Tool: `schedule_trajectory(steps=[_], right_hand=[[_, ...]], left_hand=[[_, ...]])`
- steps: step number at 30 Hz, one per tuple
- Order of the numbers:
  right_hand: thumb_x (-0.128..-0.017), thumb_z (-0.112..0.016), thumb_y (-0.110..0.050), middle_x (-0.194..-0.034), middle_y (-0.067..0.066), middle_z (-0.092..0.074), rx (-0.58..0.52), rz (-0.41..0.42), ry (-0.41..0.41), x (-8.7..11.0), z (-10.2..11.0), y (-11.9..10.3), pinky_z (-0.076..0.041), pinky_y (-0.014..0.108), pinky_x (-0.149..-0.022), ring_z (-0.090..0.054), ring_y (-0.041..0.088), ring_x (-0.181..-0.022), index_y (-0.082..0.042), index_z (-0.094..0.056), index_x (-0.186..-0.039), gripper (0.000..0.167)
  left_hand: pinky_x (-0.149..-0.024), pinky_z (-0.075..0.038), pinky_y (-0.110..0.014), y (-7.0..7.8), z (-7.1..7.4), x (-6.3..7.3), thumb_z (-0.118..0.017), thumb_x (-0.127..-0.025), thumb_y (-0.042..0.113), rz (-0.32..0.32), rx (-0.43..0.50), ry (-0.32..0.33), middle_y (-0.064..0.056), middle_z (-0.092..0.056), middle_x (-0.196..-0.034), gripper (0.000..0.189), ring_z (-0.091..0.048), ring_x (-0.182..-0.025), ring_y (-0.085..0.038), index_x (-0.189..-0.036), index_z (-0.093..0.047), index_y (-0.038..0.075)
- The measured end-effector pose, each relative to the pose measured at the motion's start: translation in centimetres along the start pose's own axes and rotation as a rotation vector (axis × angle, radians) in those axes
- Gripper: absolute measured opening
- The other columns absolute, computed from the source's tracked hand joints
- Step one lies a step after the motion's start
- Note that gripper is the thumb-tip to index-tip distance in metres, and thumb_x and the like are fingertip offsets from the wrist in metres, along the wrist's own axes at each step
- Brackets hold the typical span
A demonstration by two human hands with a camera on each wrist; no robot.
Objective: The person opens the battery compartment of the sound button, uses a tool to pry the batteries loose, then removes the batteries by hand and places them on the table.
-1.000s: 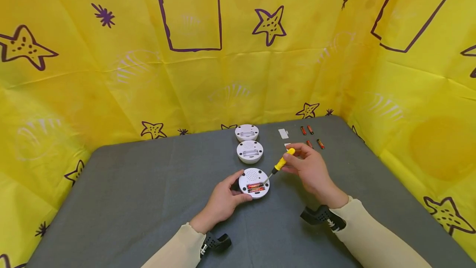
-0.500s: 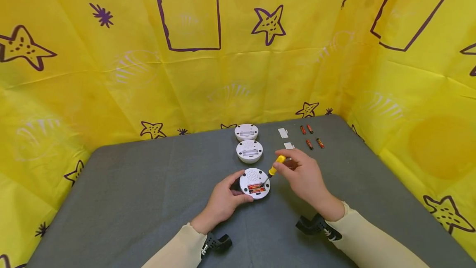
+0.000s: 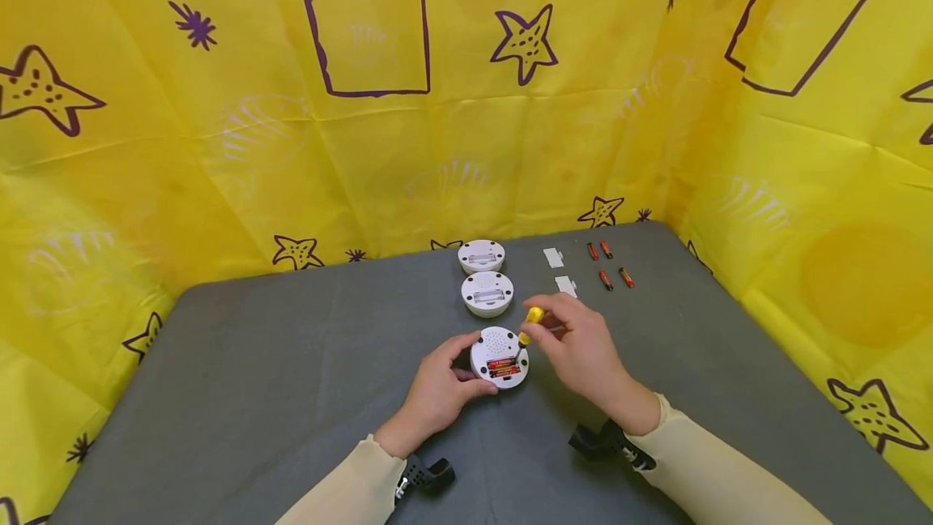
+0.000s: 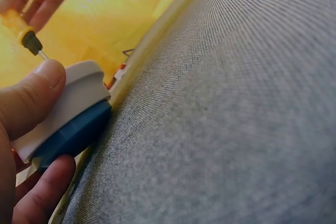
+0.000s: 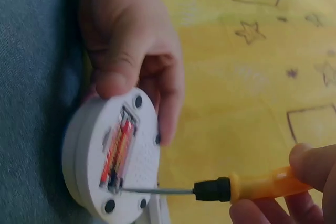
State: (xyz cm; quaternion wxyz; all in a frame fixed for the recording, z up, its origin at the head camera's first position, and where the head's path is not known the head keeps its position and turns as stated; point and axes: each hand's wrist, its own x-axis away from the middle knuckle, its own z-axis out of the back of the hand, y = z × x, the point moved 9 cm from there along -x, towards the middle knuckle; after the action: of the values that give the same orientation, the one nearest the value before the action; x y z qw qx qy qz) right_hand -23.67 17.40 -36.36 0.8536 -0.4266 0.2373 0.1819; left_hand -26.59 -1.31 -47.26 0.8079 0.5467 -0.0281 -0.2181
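My left hand [image 3: 437, 391] grips a round white device [image 3: 498, 338] by its left side, its perforated base facing up. In the left wrist view the device's blue lower part [image 4: 79, 129] shows, with the thumb on top and fingers below. Two red batteries [image 3: 503, 367] lie side by side in its uncovered compartment. My right hand [image 3: 586, 351] pinches the yellow handle of a screwdriver [image 3: 534, 315] between thumb and fingers. In the right wrist view the thin metal shaft of the screwdriver [image 5: 163, 191] reaches the compartment's end, its tip at the ends of the batteries [image 5: 118, 153].
Two similar white devices [image 3: 487, 290] stand behind, bases up, compartments uncovered. To their right lie two small white covers [image 3: 553, 258] and several loose red batteries [image 3: 606, 279] on the grey cloth-covered table [image 3: 291, 347]. A yellow patterned curtain [image 3: 364, 168] surrounds the table's back and sides.
My right hand has moved left toward the device, and the screwdriver handle now stands steeper, its tip staying at the compartment. The nearer white cover has come into view. My left hand holds nearly still.
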Motion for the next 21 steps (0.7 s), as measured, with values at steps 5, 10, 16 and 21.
schedule_trajectory(steps=[5,10,16,21], right_hand=[[-0.09,-0.075,-0.009,-0.094,0.007,-0.066,-0.144,-0.27,0.006,-0.3,0.5,4.3,-0.058,0.034,-0.066,-0.068,0.018,-0.076,-0.006,-0.067,-0.113,0.025],[-0.094,-0.07,-0.008,-0.106,0.017,-0.062,-0.346,-0.502,0.033,0.2,0.1,8.5,-0.057,0.043,-0.075,-0.069,0.027,-0.085,-0.003,-0.062,-0.125,0.032],[-0.096,-0.068,-0.009,-0.116,0.026,-0.063,-0.442,-0.54,0.044,0.3,-0.5,9.7,-0.056,0.042,-0.077,-0.068,0.031,-0.091,-0.003,-0.06,-0.127,0.032],[-0.099,-0.063,-0.009,-0.121,0.028,-0.061,-0.561,-0.629,0.058,0.8,-1.3,10.8,-0.056,0.039,-0.079,-0.068,0.027,-0.095,-0.001,-0.054,-0.126,0.03]], left_hand=[[-0.072,-0.055,-0.027,-0.2,0.1,0.0,-0.091,-0.071,0.02,0.026,0.007,0.008,-0.007,-0.059,-0.129,0.077,-0.067,-0.08,-0.012,-0.14,-0.057,0.011],[-0.072,-0.055,-0.027,-1.0,0.5,-0.1,-0.092,-0.071,0.019,0.084,0.026,0.04,-0.01,-0.059,-0.125,0.077,-0.067,-0.079,-0.012,-0.139,-0.058,0.009],[-0.073,-0.055,-0.027,-1.3,0.9,-0.2,-0.092,-0.071,0.018,0.104,0.028,0.054,-0.009,-0.06,-0.125,0.077,-0.066,-0.08,-0.012,-0.139,-0.058,0.008],[-0.072,-0.054,-0.027,-1.3,1.1,-0.1,-0.092,-0.07,0.017,0.109,0.022,0.057,-0.009,-0.061,-0.124,0.076,-0.066,-0.079,-0.012,-0.138,-0.058,0.008]])
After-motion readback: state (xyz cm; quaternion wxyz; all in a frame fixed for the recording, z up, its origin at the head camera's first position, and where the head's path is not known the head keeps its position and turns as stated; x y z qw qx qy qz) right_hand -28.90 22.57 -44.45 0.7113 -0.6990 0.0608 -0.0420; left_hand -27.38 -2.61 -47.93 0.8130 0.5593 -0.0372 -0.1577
